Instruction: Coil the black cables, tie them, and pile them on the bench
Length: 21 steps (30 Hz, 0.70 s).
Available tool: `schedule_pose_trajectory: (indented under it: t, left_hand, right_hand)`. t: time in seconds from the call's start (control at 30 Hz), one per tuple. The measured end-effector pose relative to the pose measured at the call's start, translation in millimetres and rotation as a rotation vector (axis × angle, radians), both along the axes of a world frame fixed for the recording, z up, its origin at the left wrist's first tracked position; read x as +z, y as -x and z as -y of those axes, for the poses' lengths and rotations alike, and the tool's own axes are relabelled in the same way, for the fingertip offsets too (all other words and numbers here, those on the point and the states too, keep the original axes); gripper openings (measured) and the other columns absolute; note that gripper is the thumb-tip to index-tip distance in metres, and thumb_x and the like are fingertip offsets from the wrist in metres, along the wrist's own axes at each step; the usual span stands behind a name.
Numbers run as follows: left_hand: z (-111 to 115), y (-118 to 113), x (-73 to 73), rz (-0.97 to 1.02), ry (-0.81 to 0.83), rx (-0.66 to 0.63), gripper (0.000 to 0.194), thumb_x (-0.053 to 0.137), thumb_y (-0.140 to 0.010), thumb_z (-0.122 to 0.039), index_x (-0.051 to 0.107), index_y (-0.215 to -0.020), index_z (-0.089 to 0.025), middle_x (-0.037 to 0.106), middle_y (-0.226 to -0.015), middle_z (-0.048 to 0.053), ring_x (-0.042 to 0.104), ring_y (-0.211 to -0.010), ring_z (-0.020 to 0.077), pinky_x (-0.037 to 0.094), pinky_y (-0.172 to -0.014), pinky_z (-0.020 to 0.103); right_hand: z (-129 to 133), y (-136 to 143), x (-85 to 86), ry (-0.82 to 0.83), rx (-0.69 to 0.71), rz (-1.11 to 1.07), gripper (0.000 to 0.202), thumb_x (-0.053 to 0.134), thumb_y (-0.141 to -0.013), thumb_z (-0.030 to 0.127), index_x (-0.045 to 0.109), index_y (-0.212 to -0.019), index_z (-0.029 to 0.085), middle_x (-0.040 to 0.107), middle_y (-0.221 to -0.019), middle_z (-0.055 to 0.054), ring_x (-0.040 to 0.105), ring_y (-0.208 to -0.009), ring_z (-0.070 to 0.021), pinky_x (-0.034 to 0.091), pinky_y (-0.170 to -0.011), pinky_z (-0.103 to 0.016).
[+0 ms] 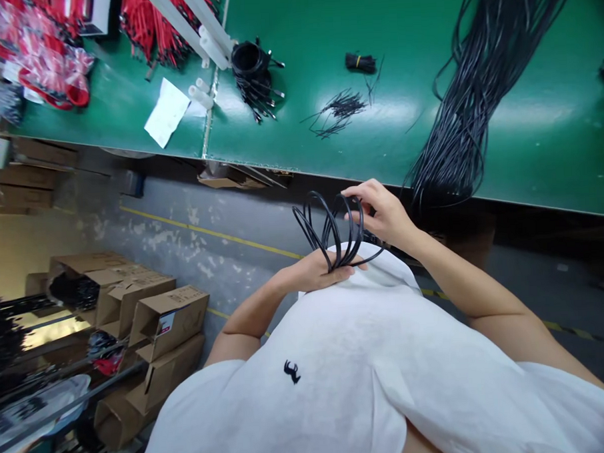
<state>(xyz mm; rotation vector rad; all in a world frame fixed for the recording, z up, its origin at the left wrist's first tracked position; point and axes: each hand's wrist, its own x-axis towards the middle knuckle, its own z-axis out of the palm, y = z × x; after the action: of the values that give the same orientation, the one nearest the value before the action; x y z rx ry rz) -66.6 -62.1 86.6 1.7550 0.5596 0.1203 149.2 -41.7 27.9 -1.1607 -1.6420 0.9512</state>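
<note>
Loose loops of a thin black cable point(336, 233) hang in front of my body, just below the table edge. My left hand point(320, 270) is closed around the bottom of the loops, thumb across them. On the right side of the coil, my right hand point(384, 213) has its bent fingers and thumb around the outermost loop. The cable's ends are hidden or too small to make out. Closest to my right hand on the table is a big bundle of long black cables point(458, 126), which droops to the front edge.
The green table point(283, 27) holds a coiled cable bundle point(253, 78), a pile of short black ties point(344, 106), a banded black bundle point(359, 62) and white paper point(167, 113). Red cables point(153, 22) lie at the back left. Cardboard boxes point(168, 319) stand on the floor.
</note>
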Motion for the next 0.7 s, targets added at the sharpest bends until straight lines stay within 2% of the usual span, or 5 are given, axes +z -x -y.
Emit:
schedule_pose_trajectory:
  t: [0.07,0.13,0.33,0.47,0.7]
  left_hand:
    - [0,0,0.9,-0.002,0.008,-0.003,0.039,0.045,-0.098,-0.037,0.07,-0.117,-0.012,0.071,-0.107,0.011,0.065,-0.093,0.0181,0.048,-0.084,0.025]
    - [1,1,1.2,-0.001,0.019,0.012,0.04,0.046,-0.098,-0.035,0.07,-0.118,-0.011,0.072,-0.104,0.011,0.066,-0.091,0.0178,0.049,-0.083,0.024]
    - [2,-1,-0.6,0.027,0.066,0.005,0.035,0.052,-0.094,-0.036,0.072,-0.114,-0.016,0.072,-0.104,0.01,0.064,-0.09,0.0191,0.049,-0.083,0.027]
    - [0,-2,0.2,0.035,0.069,0.015,0.035,0.052,-0.094,-0.037,0.073,-0.112,-0.015,0.071,-0.099,0.009,0.061,-0.082,0.0167,0.048,-0.079,0.026]
    - [4,0,-4.1,0.088,0.242,0.063,0.047,0.049,-0.095,-0.051,0.07,-0.111,-0.012,0.051,-0.063,0.0,0.041,-0.055,0.0106,0.038,-0.056,0.022]
  right_hand:
    - [-1,-2,0.5,-0.134,-0.067,0.121,0.015,0.057,-0.092,0.036,0.064,-0.096,0.023,0.054,-0.095,-0.005,0.052,-0.082,-0.0159,0.046,-0.077,-0.033]
    - [1,-4,1.3,-0.187,-0.127,0.149,0.019,0.051,-0.095,0.036,0.061,-0.088,0.022,0.054,-0.093,-0.006,0.053,-0.09,-0.0187,0.045,-0.082,-0.035]
    - [3,-5,4.9,0.04,0.049,0.035,0.021,0.057,-0.092,0.043,0.06,-0.104,0.025,0.047,-0.075,0.001,0.045,-0.067,-0.0134,0.042,-0.068,-0.029]
    - [-4,-3,8.7,-0.076,0.075,0.044,0.021,0.054,-0.093,0.038,0.06,-0.081,0.021,0.05,-0.084,-0.003,0.05,-0.078,-0.0158,0.043,-0.071,-0.032]
    - [-11,0,11.3,-0.103,0.081,0.065,0.016,0.054,-0.092,0.037,0.059,-0.086,0.023,0.056,-0.101,-0.006,0.055,-0.098,-0.0207,0.048,-0.089,-0.041]
